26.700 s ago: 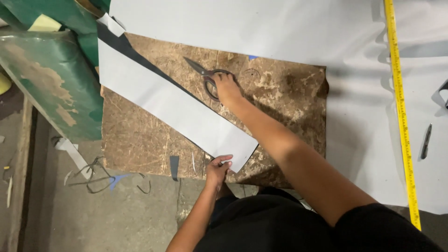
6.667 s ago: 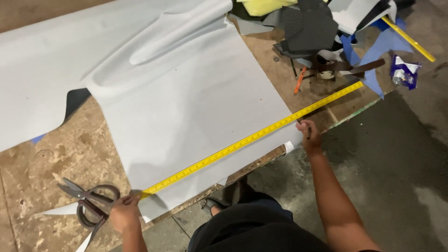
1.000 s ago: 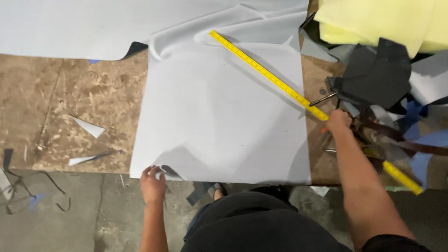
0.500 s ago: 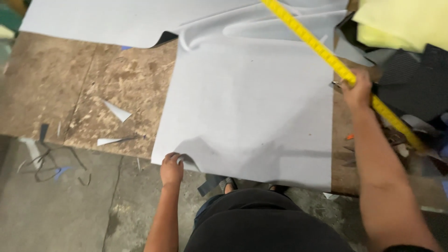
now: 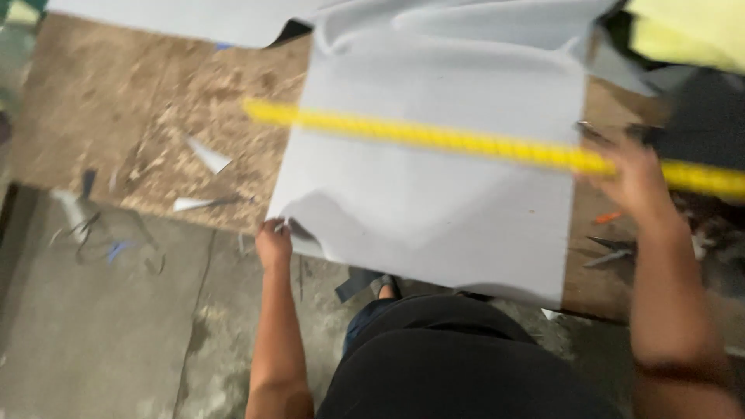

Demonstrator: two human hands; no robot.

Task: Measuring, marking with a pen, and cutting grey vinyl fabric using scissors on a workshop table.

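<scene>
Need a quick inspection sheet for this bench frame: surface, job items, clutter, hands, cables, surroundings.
Surface: worn brown board, partly covered.
Job's things: grey sheet lies over the near edge; yellow tape blurred above it.
Clutter: pale offcuts; dark scraps and yellow foam at right.
Hands: left hand grips the sheet's near corner; right hand holds the tape.
Cables: nothing seen.
Surroundings: concrete floor with trimmings.
</scene>
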